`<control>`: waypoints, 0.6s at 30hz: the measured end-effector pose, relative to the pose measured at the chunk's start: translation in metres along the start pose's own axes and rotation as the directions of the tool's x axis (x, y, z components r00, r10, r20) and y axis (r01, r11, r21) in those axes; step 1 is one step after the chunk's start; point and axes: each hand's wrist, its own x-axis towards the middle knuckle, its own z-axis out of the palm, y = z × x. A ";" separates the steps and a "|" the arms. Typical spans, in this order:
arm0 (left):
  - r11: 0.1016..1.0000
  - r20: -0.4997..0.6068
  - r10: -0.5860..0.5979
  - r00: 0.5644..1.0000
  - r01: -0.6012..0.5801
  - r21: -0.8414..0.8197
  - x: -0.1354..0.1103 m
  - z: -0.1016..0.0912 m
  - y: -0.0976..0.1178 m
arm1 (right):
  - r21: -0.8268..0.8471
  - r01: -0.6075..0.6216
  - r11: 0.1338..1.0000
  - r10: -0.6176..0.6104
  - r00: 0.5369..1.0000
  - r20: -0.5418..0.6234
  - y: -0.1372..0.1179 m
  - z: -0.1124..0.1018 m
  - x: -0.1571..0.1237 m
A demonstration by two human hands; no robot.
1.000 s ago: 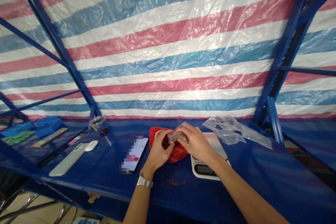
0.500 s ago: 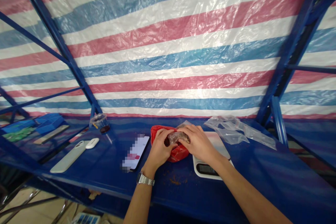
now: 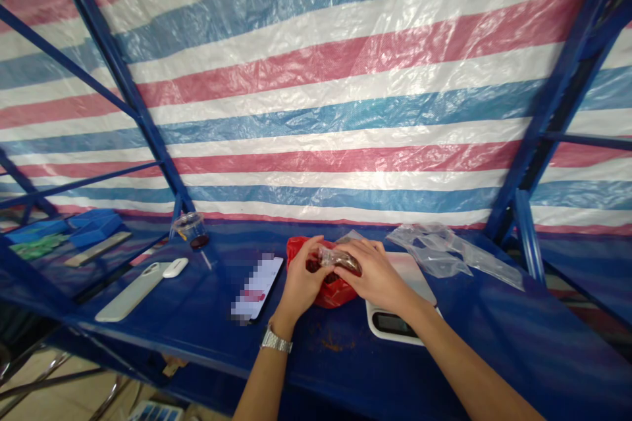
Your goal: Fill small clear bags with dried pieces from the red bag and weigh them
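Observation:
A small clear plastic bag (image 3: 340,258) with dark reddish-brown contents is held between both hands over a red plastic bag (image 3: 333,291) lying on the blue shelf. My left hand (image 3: 302,279) pinches the clear bag's left end, fingers curled. My right hand (image 3: 378,276) covers its right side with fingers closed on it. A wristwatch sits on my left wrist. Just right of the red bag, partly under my right forearm, stands a white digital scale (image 3: 402,312).
A phone (image 3: 257,289) lies left of the red bag. Further left are a white phone case (image 3: 131,293), a small white oval case (image 3: 175,268) and a clear cup (image 3: 190,230). Loose clear bags (image 3: 444,251) lie behind the scale. Blue uprights and a striped tarpaulin enclose the shelf.
Both hands stay on the clear bag over the red bag, with only small finger shifts. The view has tilted slightly.

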 end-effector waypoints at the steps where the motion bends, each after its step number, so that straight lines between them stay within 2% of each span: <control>1: 0.997 -0.025 -0.021 0.999 0.019 -0.074 0.001 0.001 0.000 | 0.028 -0.018 0.999 0.019 1.000 -0.021 -0.001 0.001 0.001; 5: 0.968 -0.097 -0.094 0.991 0.069 -0.241 0.004 0.003 0.000 | 0.107 -0.057 0.993 0.066 0.995 -0.081 -0.002 0.007 0.001; 14: 0.979 0.009 -0.050 0.999 0.051 -0.199 0.000 0.001 0.012 | 0.124 0.023 0.992 -0.016 0.998 -0.058 -0.001 0.011 -0.001; 18: 0.989 0.025 -0.026 0.999 0.029 -0.144 0.000 0.002 0.013 | 0.174 -0.025 0.984 0.043 0.994 -0.101 0.002 0.011 0.001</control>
